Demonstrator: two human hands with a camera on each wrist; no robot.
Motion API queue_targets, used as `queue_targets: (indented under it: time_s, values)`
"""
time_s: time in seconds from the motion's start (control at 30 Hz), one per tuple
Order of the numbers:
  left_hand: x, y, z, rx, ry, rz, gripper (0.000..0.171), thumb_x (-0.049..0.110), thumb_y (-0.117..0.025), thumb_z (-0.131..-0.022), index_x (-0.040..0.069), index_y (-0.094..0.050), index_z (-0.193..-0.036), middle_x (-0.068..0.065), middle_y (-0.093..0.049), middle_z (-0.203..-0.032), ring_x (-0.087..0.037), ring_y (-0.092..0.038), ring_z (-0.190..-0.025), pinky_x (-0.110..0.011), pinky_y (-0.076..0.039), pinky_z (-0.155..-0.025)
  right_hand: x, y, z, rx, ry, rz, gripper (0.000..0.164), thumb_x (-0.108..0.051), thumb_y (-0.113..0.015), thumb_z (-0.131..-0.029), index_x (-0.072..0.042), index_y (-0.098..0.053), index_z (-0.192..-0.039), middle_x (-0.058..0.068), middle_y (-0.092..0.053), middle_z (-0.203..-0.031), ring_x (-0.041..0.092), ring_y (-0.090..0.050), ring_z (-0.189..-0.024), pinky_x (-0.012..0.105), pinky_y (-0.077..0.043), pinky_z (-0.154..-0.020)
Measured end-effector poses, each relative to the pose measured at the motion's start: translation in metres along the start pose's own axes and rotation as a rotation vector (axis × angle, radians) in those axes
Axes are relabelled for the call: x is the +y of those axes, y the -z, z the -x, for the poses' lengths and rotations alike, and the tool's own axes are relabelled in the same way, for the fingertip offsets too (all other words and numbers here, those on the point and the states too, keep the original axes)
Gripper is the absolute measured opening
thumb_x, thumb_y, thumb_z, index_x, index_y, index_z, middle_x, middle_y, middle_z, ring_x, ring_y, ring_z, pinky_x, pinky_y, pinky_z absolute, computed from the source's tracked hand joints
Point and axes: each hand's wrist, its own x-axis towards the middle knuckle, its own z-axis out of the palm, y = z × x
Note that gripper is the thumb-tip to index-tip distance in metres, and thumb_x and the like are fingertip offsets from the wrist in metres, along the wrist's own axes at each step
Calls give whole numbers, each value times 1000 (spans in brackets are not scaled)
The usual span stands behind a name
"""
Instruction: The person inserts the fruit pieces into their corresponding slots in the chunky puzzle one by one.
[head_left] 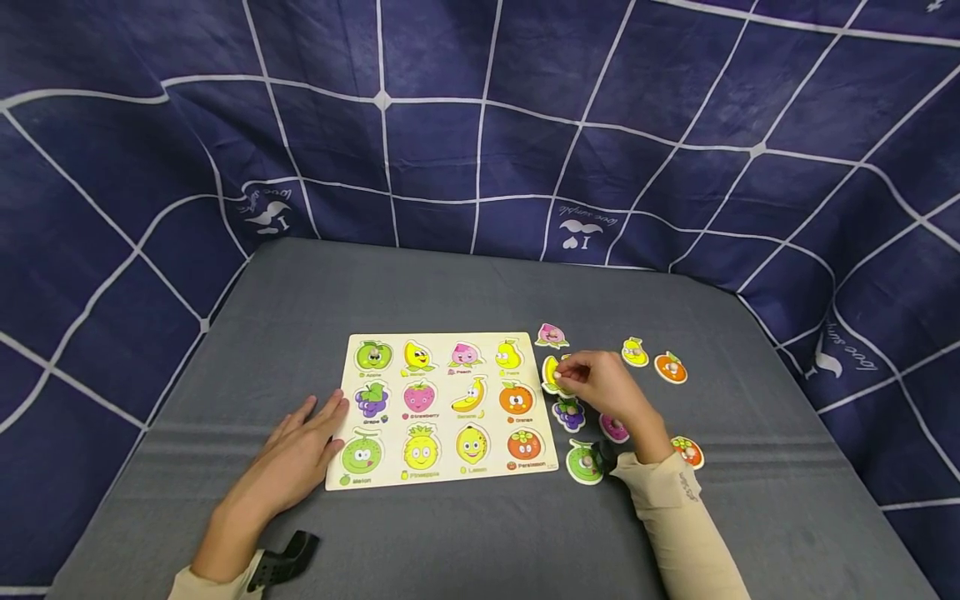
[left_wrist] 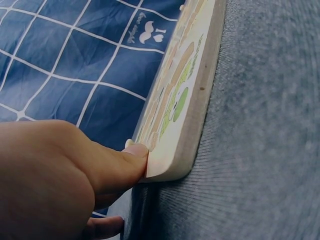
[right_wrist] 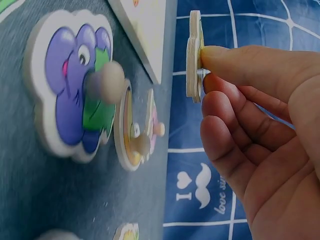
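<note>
A wooden fruit puzzle board (head_left: 442, 423) with printed fruit pictures lies on the grey table. My left hand (head_left: 296, 454) rests at its left edge, fingers extended, the thumb (left_wrist: 132, 155) touching the board near a corner. To the right of the board, my right hand (head_left: 607, 387) pinches a puzzle piece (right_wrist: 193, 60) by its peg between thumb and fingers. That piece is seen edge-on, its face mostly hidden. Under the hand lies a yellow fruit piece (head_left: 551, 375). Nearby are a grape piece (right_wrist: 72, 85) with a wooden peg and a peach piece (head_left: 552, 336).
A melon piece (head_left: 583, 462) and a purple piece (head_left: 614, 428) lie close to the right forearm. Farther right are a pear piece (head_left: 634, 352), an orange piece (head_left: 671, 367) and a persimmon piece (head_left: 688, 452). A blue checked cloth (head_left: 435, 150) hangs behind the table.
</note>
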Motion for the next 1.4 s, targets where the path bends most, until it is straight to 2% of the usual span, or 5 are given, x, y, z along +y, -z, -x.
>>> queue_targets:
  time_s: [0.47, 0.63, 1.03, 1.4]
  values:
    - [-1, -1, 0, -5, 7, -12, 55, 8, -63, -95, -7, -44, -144, -24, -37, -152, -56, -28, -137, -74, -21, -103, -11, -12, -16, -24, -3, -14, 6, -5, -80, -81, -3, -76, -85, -3, -67, -72, 8, -59, -64, 24, -52, -59]
    - [-2, -3, 1, 9, -10, -23, 55, 9, -64, -94, -7, -45, -144, -23, -39, -151, -55, -30, -136, -74, -24, -101, -12, -16, -19, -36, -5, -11, 5, -6, -80, -82, -5, -76, -85, -3, -67, -72, 8, -58, -64, 24, -52, -60]
    - [-3, -1, 2, 4, 9, 7, 56, 8, -63, -95, -7, -43, -145, -24, -36, -153, -55, -27, -137, -74, -21, -102, -17, -23, -31, -30, 43, -27, 4, -3, -79, -81, -4, -75, -82, -4, -64, -69, 8, -57, -62, 24, -50, -58]
    - [-1, -1, 0, 3, -1, -1, 54, 8, -62, -95, -7, -44, -144, -23, -37, -152, -55, -28, -137, -73, -22, -102, -28, -32, -41, -67, 46, -61, 4, -4, -78, -82, -3, -74, -84, -3, -64, -72, 9, -57, -65, 25, -51, -61]
